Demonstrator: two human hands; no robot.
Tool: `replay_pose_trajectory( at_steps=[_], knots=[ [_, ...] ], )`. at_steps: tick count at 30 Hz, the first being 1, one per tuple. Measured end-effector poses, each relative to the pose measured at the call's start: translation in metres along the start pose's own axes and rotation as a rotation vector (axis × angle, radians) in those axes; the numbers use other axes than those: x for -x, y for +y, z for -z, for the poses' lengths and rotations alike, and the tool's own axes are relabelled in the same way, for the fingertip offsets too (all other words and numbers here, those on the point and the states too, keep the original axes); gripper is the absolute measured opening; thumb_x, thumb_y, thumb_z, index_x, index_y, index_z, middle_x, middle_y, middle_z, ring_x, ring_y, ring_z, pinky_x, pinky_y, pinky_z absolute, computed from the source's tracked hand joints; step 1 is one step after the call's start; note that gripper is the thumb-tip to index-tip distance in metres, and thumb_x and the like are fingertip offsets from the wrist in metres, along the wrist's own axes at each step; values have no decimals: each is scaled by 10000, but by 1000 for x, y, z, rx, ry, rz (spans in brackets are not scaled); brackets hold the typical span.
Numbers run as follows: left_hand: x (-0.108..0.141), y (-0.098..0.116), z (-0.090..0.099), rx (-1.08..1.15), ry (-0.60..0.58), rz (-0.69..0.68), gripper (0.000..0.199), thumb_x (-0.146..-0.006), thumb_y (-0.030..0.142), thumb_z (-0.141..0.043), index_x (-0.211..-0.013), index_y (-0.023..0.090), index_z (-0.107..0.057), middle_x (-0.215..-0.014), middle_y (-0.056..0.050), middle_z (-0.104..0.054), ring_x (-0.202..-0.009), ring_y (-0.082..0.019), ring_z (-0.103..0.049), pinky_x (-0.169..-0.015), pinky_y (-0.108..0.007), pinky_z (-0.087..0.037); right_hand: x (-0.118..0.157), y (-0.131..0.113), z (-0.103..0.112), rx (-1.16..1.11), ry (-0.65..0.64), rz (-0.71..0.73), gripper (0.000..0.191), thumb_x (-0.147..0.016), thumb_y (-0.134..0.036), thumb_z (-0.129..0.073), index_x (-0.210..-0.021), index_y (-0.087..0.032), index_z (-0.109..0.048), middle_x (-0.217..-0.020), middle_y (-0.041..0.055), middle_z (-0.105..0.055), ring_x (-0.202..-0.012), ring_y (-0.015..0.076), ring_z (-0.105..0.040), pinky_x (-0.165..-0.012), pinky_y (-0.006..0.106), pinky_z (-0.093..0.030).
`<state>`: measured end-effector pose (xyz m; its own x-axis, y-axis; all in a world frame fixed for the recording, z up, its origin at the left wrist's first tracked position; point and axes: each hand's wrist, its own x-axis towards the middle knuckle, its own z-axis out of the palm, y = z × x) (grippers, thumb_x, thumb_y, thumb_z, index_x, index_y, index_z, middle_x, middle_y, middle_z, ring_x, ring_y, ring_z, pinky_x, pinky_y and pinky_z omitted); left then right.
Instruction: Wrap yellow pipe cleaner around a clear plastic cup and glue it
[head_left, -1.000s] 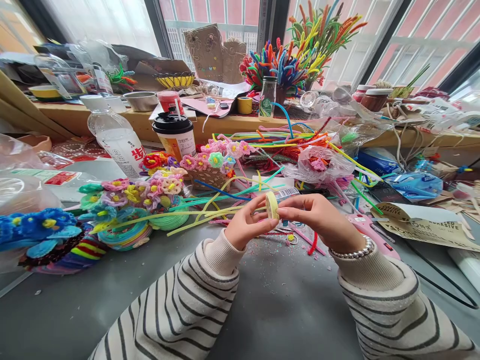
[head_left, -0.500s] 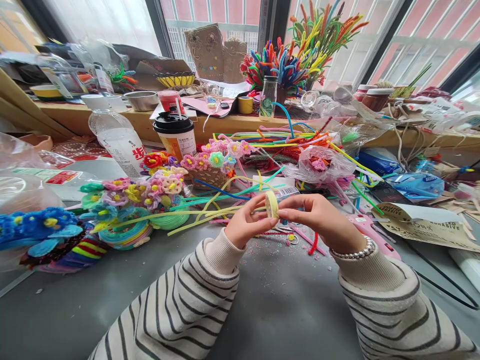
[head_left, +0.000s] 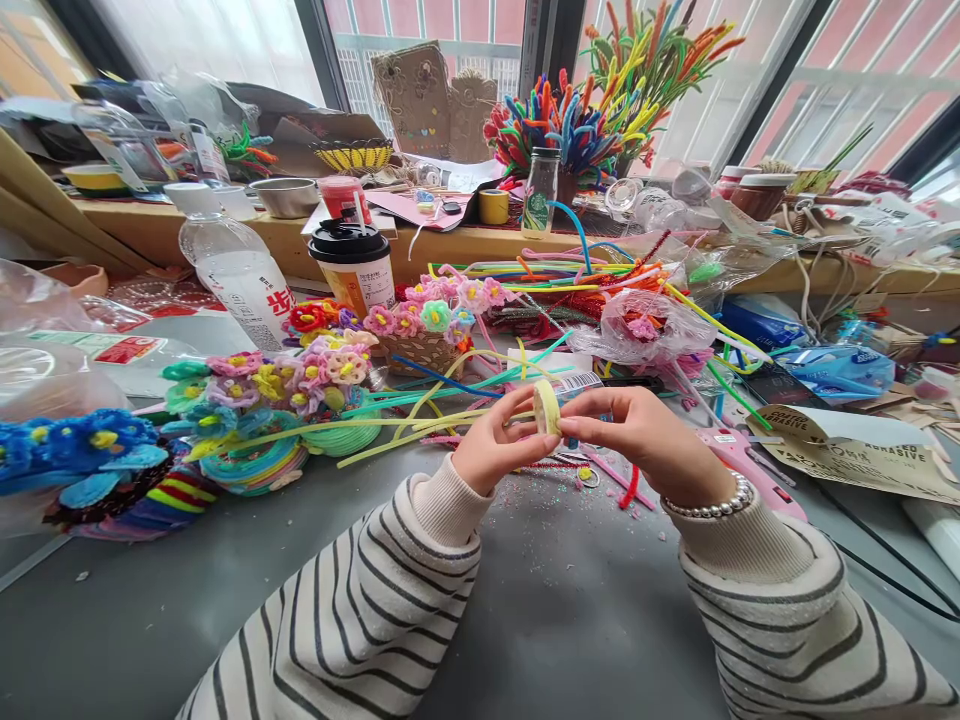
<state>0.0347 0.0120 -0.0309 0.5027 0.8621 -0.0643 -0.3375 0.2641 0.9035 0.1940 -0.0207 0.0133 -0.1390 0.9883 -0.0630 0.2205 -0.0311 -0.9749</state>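
A pale yellow tape roll [head_left: 547,408], stood on edge, is held up above the grey table between my two hands. My left hand [head_left: 499,437] grips it from the left, with the thumb at its lower edge and the fingers behind. From the right, the thumb and fingertips of my right hand [head_left: 637,430] pinch its edge. Long yellow pipe cleaners [head_left: 390,441] lie just left of my left hand. Beyond the hands is a label with a barcode [head_left: 579,382], partly hidden. A red pipe cleaner piece [head_left: 630,488] lies below my right hand.
Pipe-cleaner flowers [head_left: 274,380] crowd the left, near a water bottle [head_left: 236,270] and a lidded paper cup [head_left: 352,262]. Right of my hands are a pink glue gun [head_left: 754,470], sandpaper [head_left: 862,455] and a black cable [head_left: 885,565]. Glitter specks dot the tabletop [head_left: 555,620].
Both hands keep their hold on the roll with almost the same pose. The whole view has shifted very slightly.
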Motion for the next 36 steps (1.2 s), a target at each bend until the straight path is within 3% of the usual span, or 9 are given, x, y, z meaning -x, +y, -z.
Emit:
replay_pose_trajectory(
  at_steps=[7,14,36],
  knots=[
    [1,0,0,-14,-1,2,602,-541,199,-746,-1101,184,-526,-1155,-111,-526,-913,-221,-585,-804,-346,-428,0,0,1,-7,-12,-3,216,-638,-364,-682,-730,-168,-681,-788,28,-692,-748,149,-604,-726,264,-440],
    [1,0,0,-15,-16,10,653,-559,206,-738,-1153,175,-467,-1207,-126,-479,-972,-236,-571,-820,-331,-422,1,-5,4,21,-108,-13,200,-658,-347,-668,-776,-186,-694,-847,24,-702,-831,175,-615,-781,287,-442],
    [0,-1,1,-13,-9,-3,641,-541,202,-743,-1130,181,-491,-1190,-122,-491,-949,-242,-580,-844,-366,-409,0,-3,0,52,-33,-20,177,-637,-328,-673,-727,-177,-683,-765,21,-685,-733,155,-596,-720,289,-437]
  ],
)
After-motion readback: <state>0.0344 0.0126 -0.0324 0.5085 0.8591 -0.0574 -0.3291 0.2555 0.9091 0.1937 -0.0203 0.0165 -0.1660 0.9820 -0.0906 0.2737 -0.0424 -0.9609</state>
